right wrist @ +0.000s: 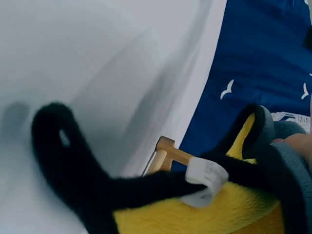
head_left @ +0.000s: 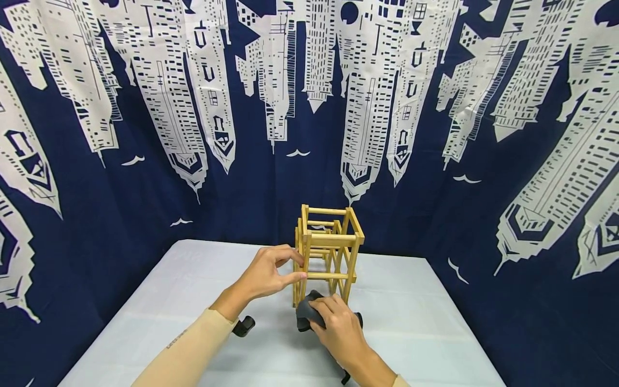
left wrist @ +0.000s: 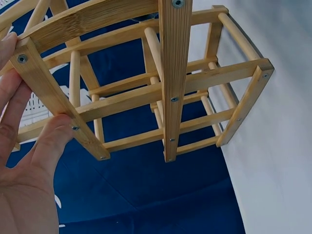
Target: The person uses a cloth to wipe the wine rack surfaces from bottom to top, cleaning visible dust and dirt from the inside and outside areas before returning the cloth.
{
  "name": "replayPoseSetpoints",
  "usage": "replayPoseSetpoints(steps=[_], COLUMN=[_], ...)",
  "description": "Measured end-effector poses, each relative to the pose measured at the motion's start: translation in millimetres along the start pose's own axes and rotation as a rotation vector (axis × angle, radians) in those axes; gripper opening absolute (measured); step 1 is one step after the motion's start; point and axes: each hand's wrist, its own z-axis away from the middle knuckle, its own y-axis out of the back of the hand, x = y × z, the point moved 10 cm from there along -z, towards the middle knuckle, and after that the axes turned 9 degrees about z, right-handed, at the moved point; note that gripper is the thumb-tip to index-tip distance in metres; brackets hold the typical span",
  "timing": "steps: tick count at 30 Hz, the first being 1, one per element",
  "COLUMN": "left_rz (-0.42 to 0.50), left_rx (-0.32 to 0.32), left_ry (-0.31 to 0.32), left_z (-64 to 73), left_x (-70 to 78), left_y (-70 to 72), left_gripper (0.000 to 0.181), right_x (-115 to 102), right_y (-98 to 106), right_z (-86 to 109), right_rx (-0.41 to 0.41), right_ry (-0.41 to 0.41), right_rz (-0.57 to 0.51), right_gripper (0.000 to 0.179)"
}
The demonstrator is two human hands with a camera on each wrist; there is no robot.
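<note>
A light wooden rack [head_left: 333,239] of slats and round rods stands upright on the white table [head_left: 411,301]. My left hand [head_left: 271,271] pinches its near left post; in the left wrist view, the thumb and fingers [left wrist: 58,131] lie against the wood close to a screw. In front of the rack, my right hand [head_left: 340,328] grips a grey plush toy [head_left: 309,312]. The right wrist view shows the toy's yellow underside [right wrist: 195,219], black edges and a white tag [right wrist: 204,180]. Much of the toy is hidden by the right hand in the head view.
A dark blue cloth [head_left: 251,199] with white upside-down buildings hangs behind and beside the table. The rack is near the table's back edge. A black wrist device [head_left: 244,326] sits under the left wrist.
</note>
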Motion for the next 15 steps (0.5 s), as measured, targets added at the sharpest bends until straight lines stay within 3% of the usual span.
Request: replayPoseSetpoints(steps=[6, 11, 15], left_rz=[0.006, 0.003, 0.017], left_rx=[-0.011, -0.010, -0.011], left_ry=[0.038, 0.034, 0.041], left_z=[1.5, 0.6, -0.4], left_x=[-6.1, -6.0, -7.1], left_y=[0.2, 1.4, 2.7], left_gripper=[0.018, 0.015, 0.013], right_x=[3, 6, 7], right_y=[1, 8, 23], right_z=[4.0, 4.9, -3.0], right_rx=[0.071, 0.125, 0.227], right_ry=[-0.005, -0.007, 0.008], right_rz=[-0.096, -0.185, -0.266], right_gripper=[0.061, 0.061, 0.050])
